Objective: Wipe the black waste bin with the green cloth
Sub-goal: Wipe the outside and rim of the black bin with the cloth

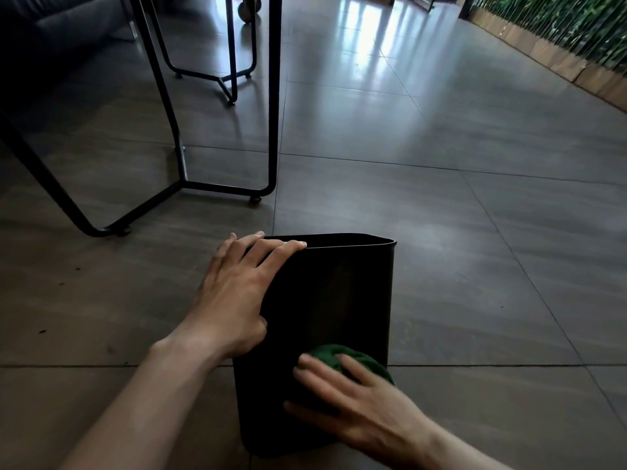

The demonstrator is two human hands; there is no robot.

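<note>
One bin (pixel 325 300), mouth facing away.

Open floor (pixel 475 232) right of and beyond right hand (pixel 356 401); black table legs (pixel 271 96) beyond left hand (pixel 234 293).

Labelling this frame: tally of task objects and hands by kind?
Black waste bin: 1, lying on its side on the floor
Green cloth: 1, bunched, pressed on the bin under the right hand
Hands: 2, the left hand flat on the bin near its rim
Total: 4
</note>
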